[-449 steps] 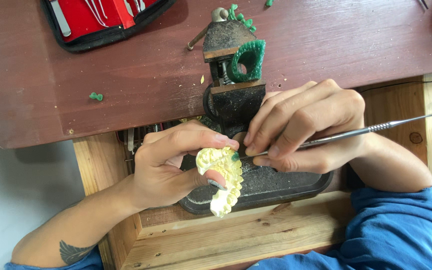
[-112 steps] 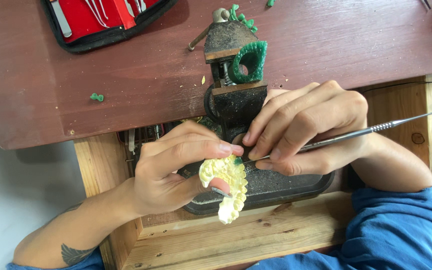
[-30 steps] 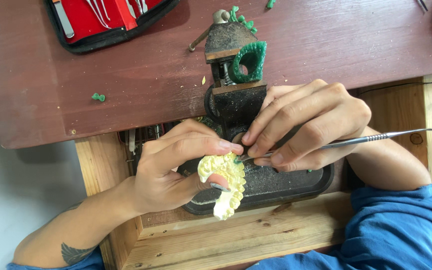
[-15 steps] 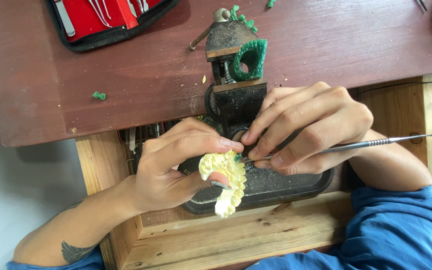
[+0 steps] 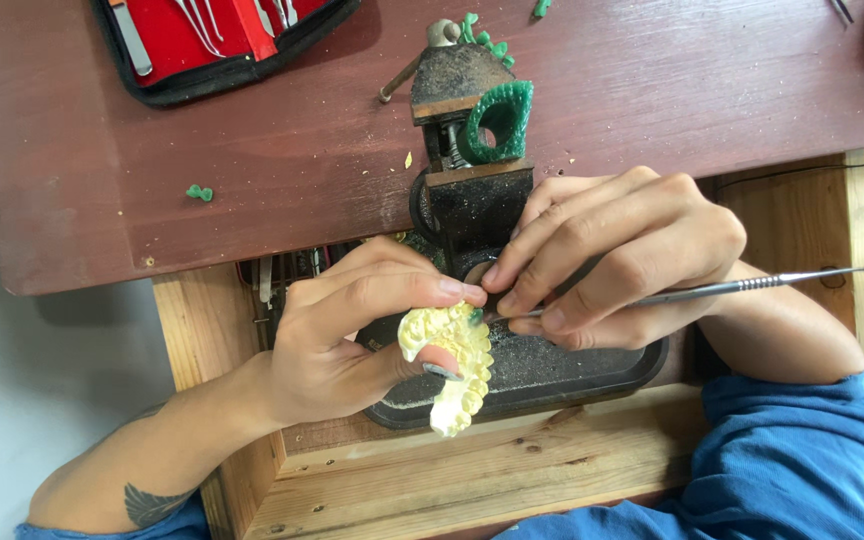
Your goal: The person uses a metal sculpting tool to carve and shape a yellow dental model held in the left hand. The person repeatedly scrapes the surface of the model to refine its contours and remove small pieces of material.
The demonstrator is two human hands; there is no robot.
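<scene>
Over dark tray [image 5: 592, 372], left hand [image 5: 352, 345] pinching yellow carving [image 5: 452, 360], right hand [image 5: 622, 260] gripping metal pick [image 5: 732, 288]

Carved piece [image 5: 449, 365]: pale yellow, waxy or plaster-like, matt; surface rough with fine bumpy relief.
Probe tool [image 5: 712, 290]: slim grey metal, satin sheen, knurled band along the shaft.
Bench vise [image 5: 467, 180]: dark metal, worn and pitted, rust-brown patches, dull.
Green ring-shaped piece [image 5: 497, 120]: translucent green wax or plastic look, slightly glossy.
Tray [image 5: 592, 375]: black, matt, dusted with fine specks.
Desk top [image 5: 252, 170]: reddish-brown coated wood, smooth, scuffed and scratched.
Drawer frame [image 5: 472, 470]: bare light wood, visible grain and knots, unfinished.
Tool case [image 5: 222, 40]: red lining, black fabric edge, shiny metal tools inside.
Sleeve [image 5: 792, 450]: blue cloth, soft, matt.
</scene>
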